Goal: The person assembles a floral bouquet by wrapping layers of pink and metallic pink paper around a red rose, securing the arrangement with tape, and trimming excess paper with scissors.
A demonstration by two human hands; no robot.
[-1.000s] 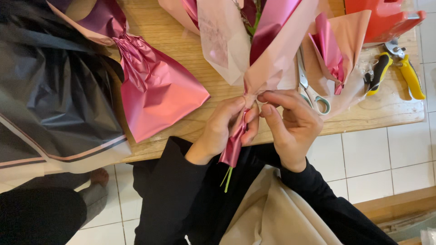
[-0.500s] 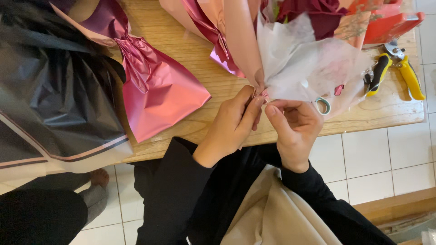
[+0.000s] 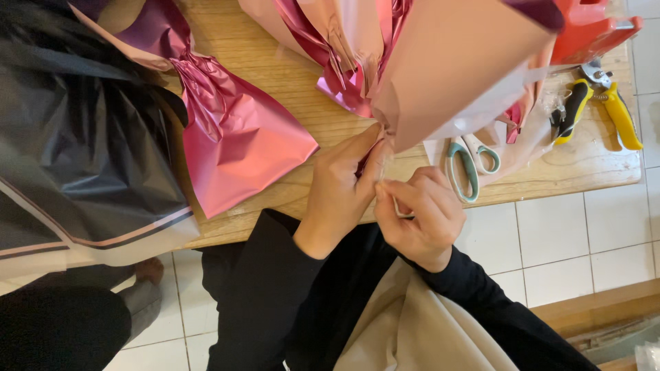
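At the bottom of the frame lie black sleeves and a beige apron (image 3: 412,330) over white floor tiles (image 3: 584,233). Just above, at centre, the left hand (image 3: 340,196) is closed around the gathered neck of a pink paper-wrapped bouquet (image 3: 454,75), thumb and fingers pinching it. The right hand (image 3: 419,216) sits touching it just right of centre, fingers curled in a pinch on a thin clear strip at the same neck.

Half a second ago translucent white tissue and dark red blooms faced the camera; now the bouquet has turned, and a broad, smooth, matte pink cone of paper fills the upper centre, with crinkled glossy magenta folds to its left.

Beyond the hands, on the pale wooden table (image 3: 275,55), scissors with light teal handles (image 3: 467,165) lie just right of the hands, partly under the wrapping. A creased sheet of metallic pink foil (image 3: 240,137) fans out at left centre, beside dark, shiny grey wrapping (image 3: 75,137) with a pale stripe at far left. Yellow-and-black pruning shears (image 3: 598,106) rest at the upper right, below a red plastic object (image 3: 591,27).
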